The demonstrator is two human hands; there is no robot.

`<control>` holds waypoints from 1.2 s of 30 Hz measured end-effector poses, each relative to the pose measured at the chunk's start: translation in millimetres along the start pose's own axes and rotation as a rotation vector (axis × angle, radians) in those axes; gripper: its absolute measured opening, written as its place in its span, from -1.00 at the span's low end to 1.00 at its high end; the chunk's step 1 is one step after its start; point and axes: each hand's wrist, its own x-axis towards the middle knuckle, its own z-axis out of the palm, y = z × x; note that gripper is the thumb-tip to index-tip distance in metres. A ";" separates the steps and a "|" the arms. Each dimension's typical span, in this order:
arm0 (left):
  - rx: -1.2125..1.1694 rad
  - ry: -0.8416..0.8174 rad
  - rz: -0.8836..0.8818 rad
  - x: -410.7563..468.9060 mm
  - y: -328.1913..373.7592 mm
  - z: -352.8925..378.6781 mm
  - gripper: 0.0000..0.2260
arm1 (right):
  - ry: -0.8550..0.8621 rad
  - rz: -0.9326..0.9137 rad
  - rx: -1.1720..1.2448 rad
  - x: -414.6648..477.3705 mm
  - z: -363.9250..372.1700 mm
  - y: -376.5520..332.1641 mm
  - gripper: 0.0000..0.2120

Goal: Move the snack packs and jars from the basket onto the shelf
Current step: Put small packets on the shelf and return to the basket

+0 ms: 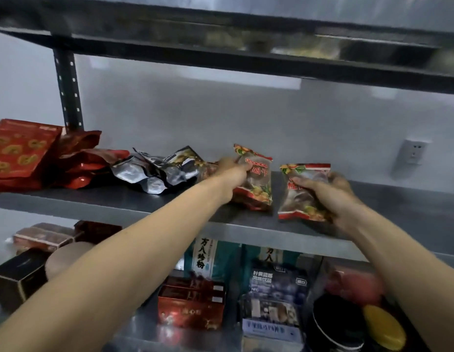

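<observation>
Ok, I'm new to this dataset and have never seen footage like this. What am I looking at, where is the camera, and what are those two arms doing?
There is no machine here. These are a person's two bare arms, filmed by one wide-angle camera worn on the head and looking forward and down, which is why both arms enter from the bottom edge. The left hand grips a red-edged snack pack standing on the grey metal shelf. The right hand grips a matching pack just beside it, near the shelf's front edge; whether it rests on the shelf I cannot tell. Further left on the same shelf lie silver foil packs and red packs. Red boxes and other goods stand on the level below.
</observation>
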 end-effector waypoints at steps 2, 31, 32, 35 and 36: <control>0.039 0.010 0.030 25.1 -7.1 7.8 -0.83 | 0.002 -0.007 -0.028 25.0 9.0 3.7 -0.76; 0.785 0.209 0.238 28.8 -11.7 -12.6 -0.74 | -0.062 0.028 -0.351 93.6 41.5 22.5 -0.64; 0.836 0.220 0.256 29.8 -13.5 -13.7 -0.67 | -0.054 0.016 -0.367 91.2 40.9 22.1 -0.64; 0.911 0.227 0.290 27.0 -18.2 -14.4 -0.59 | -0.046 0.000 -0.436 83.9 38.1 21.0 -0.61; 0.924 0.215 0.295 25.4 -19.7 -14.0 -0.58 | -0.041 -0.008 -0.462 82.9 37.0 21.2 -0.58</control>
